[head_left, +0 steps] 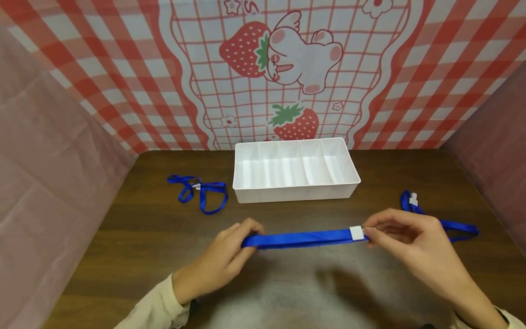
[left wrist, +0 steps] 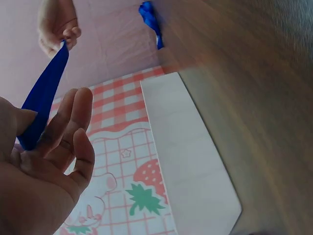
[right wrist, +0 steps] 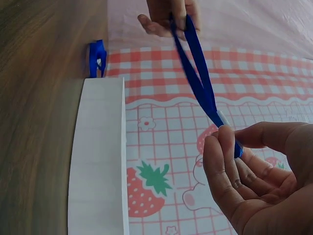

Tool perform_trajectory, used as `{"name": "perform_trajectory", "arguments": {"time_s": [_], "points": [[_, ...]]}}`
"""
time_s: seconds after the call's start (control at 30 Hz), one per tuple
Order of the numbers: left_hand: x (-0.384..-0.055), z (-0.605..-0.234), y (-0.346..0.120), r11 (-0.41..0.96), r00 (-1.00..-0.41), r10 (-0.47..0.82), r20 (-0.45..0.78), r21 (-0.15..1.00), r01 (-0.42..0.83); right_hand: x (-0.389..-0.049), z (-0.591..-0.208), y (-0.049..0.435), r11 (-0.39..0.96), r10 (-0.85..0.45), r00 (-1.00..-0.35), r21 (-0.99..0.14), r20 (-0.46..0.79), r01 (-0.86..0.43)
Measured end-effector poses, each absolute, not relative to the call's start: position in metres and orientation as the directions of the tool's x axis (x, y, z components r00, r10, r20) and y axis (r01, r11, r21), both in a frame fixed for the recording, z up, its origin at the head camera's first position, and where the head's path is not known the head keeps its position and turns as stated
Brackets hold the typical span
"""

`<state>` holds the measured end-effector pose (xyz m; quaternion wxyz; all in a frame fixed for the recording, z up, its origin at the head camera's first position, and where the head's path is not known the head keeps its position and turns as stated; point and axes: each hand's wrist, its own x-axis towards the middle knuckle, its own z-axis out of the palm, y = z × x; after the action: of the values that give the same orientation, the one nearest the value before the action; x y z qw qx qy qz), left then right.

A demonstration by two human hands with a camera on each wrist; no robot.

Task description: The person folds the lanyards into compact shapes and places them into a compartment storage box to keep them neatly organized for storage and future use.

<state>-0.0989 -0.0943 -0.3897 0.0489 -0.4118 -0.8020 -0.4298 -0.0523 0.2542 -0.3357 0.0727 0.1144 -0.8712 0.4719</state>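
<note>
A blue lanyard (head_left: 304,238) with a white plastic clip (head_left: 356,233) is stretched level between both hands above the table. My left hand (head_left: 226,253) holds its looped end between thumb and fingers. At the other end, my right hand (head_left: 415,249) pinches the lanyard just beyond the clip. In the right wrist view the two strands of the lanyard (right wrist: 198,68) spread apart toward the left hand (right wrist: 171,17). From the left wrist, the strap (left wrist: 46,98) lies under the left thumb, and the right hand (left wrist: 58,29) shows at the far end.
Behind the hands stands a white box (head_left: 293,194) with several compartments. A second blue lanyard (head_left: 214,186) lies loosely looped left of it. To the right, another blue lanyard (head_left: 458,226) is partly hidden by the right hand. A checked cloth (head_left: 135,68) hangs along the table's back edge.
</note>
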Motion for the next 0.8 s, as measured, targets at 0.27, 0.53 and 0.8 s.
{"name": "perform_trajectory", "arguments": {"time_s": [0.27,0.53,0.8], "points": [[-0.100,-0.388,-0.102,0.011,-0.636,0.652,0.413,0.834,0.552,-0.050,-0.338,0.262,0.526,-0.146,-0.965,-0.809,0.218,-0.262],[-0.097,-0.386,-0.114,-0.120,-0.583,0.687,0.435,0.858,0.500,-0.046,-0.341,0.266,0.481,-0.157,-0.962,-0.834,0.222,-0.270],[-0.092,-0.388,-0.113,-0.112,-0.643,0.608,0.465,0.853,0.510,-0.044,-0.346,0.263,0.438,-0.202,-0.953,-0.850,0.224,-0.293]]}}
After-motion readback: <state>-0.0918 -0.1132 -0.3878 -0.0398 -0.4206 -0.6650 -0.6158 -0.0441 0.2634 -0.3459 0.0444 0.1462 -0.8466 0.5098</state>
